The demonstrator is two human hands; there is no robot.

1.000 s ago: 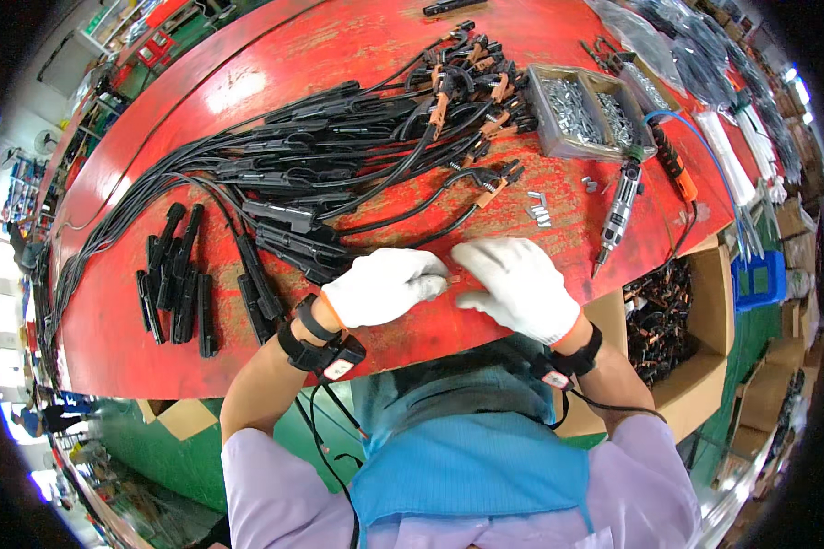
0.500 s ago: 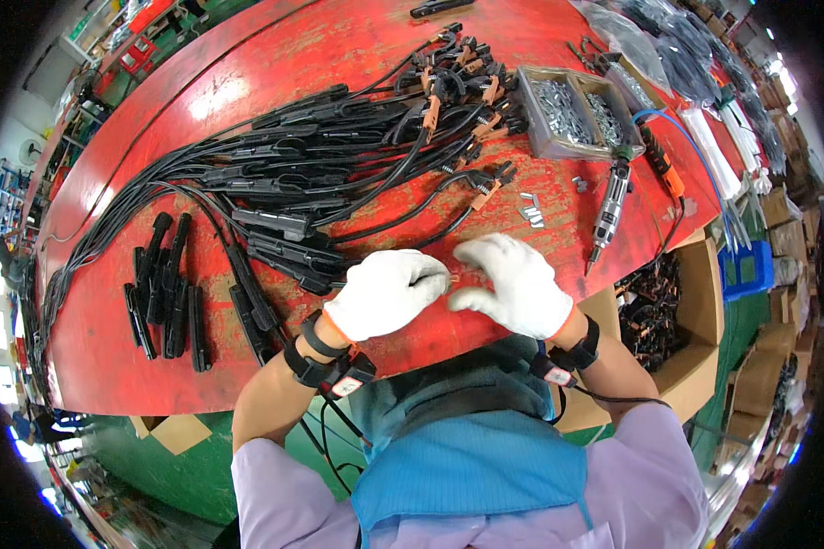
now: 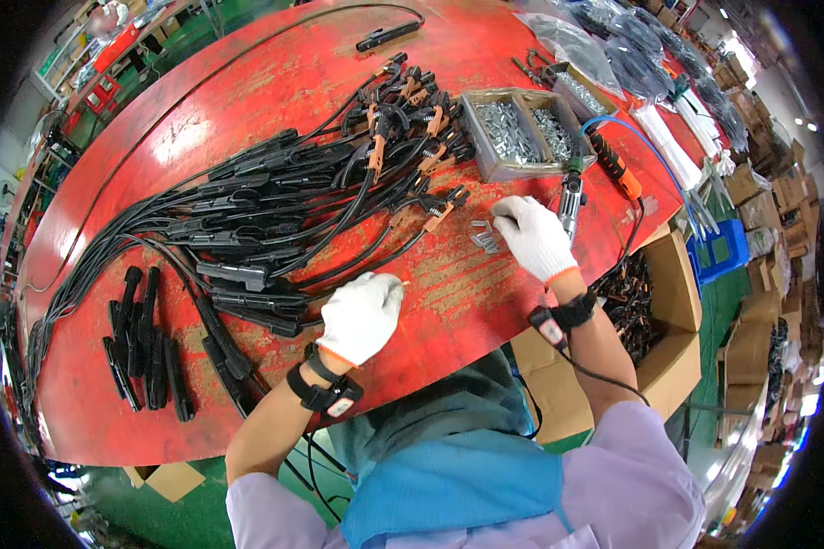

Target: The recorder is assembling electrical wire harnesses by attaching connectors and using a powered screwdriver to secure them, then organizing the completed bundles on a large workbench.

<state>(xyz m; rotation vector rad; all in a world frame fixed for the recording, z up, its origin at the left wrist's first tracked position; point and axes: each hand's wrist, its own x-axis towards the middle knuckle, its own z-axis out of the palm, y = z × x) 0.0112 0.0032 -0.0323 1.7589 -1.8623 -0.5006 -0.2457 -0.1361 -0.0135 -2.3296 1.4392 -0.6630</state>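
My left hand (image 3: 362, 318), in a white knit glove, is closed near the table's front edge. A tiny copper-coloured tip shows at its fingertips; the rest of what it holds is hidden. To its left lie black welding electrode holders (image 3: 256, 302) on cables. My right hand (image 3: 533, 240), gloved too, has its fingers bent together, and anything in them is hidden. Just left of it lie several small silver metal pieces (image 3: 485, 238). A grey power screwdriver (image 3: 569, 203) lies directly beyond that hand. Cables ending in copper-coloured clamps (image 3: 438, 212) spread across the middle.
A two-part bin (image 3: 508, 172) of small metal parts stands beyond my right hand. Beside it is an orange-and-black tool (image 3: 616, 167) on a cord. Loose black handles (image 3: 146, 352) lie at left. A cardboard box (image 3: 673, 334) of clamps stands at the right table edge.
My hands have moved apart. The right one has gone forward and right, toward the loose metal pieces and screwdriver; the left stays low near the electrode holders. The whole view has shifted.
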